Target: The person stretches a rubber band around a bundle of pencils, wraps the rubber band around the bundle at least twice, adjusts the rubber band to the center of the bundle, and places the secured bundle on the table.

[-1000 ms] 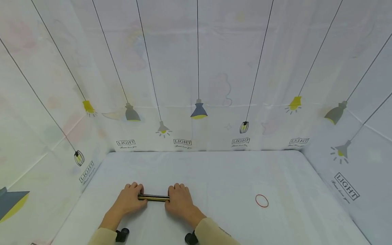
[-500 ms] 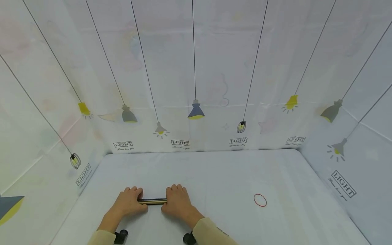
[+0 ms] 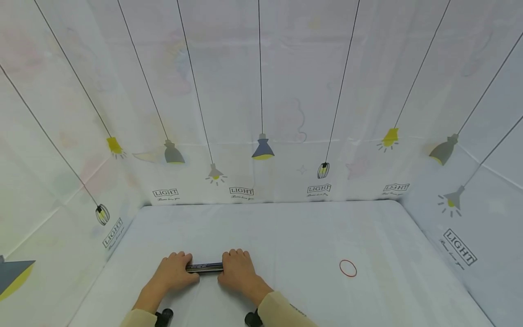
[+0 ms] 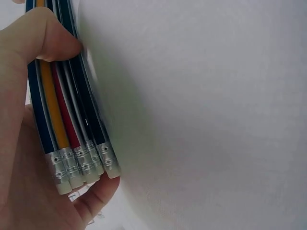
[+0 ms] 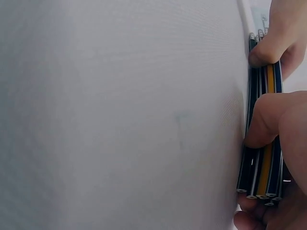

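A bundle of pencils [image 3: 205, 268] lies crosswise between both hands, close over the white table. My left hand [image 3: 173, 271] grips its left end, thumb across the near side. In the left wrist view, the blue, yellow and red pencils [image 4: 60, 105] end in silver ferrules and pale erasers [image 4: 88, 176] by the fingers. My right hand [image 3: 238, 272] holds the other end. There the right wrist view shows flat, unsharpened tips [image 5: 261, 195] lined up nearly level, thumb pressed along the bundle. A thin red rubber band [image 3: 341, 267] rests on the table to the right, apart from both hands.
The white tabletop [image 3: 286, 236] reaches back to a cloth wall [image 3: 286, 91] printed with hanging lamps. Similar cloth panels stand at left and right. Black wrist cameras [image 3: 165, 315] sit below the beige sleeves [image 3: 282, 309].
The bundle has turned in the fingers: a yellow-gold pencil showed on its upper face before, and dark ones show now. Both hands keep their hold, and the rubber band stays put.
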A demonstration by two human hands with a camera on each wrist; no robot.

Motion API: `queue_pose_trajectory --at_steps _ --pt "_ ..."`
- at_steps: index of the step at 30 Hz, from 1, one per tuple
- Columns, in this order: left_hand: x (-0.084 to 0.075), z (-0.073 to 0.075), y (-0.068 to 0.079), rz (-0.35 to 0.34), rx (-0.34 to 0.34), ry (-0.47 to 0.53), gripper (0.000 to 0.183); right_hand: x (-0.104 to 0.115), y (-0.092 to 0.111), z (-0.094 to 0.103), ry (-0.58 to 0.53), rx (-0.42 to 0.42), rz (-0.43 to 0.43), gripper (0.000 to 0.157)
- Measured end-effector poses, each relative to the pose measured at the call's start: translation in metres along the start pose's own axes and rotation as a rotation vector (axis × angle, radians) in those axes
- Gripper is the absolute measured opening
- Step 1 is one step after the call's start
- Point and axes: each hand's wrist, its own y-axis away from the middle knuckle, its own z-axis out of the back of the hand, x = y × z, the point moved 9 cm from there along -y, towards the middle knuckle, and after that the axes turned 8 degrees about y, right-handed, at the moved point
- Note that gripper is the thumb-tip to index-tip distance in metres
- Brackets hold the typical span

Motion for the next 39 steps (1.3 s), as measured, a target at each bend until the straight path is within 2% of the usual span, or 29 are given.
queue_pose_trajectory --at_steps 8,15,20,26,32,39 --pt "0.0 -0.006 0.001 0.02 0.029 0.036 0.033 -0.001 0.001 -0.004 -0.02 0.023 -0.009 0.029" --pt "0.001 -0.007 0.003 0.044 0.032 0.072 0.042 -0.002 0.003 -0.001 -0.044 0.031 -0.005 0.03" --pt "0.001 -0.007 0.005 0.053 0.024 0.11 0.032 -0.004 0.005 0.001 -0.085 0.025 -0.002 0.029" --pt "-0.006 -0.007 0.005 0.015 -0.004 0.101 0.022 -0.011 0.007 0.002 -0.122 0.009 -0.003 0.021" --pt "-0.015 -0.003 0.004 -0.034 -0.067 0.105 0.02 -0.021 0.007 0.012 -0.183 -0.018 -0.018 0.019" --pt "-0.022 0.007 0.003 -0.081 -0.128 0.163 0.019 -0.03 0.012 0.027 -0.337 -0.012 -0.033 0.019"
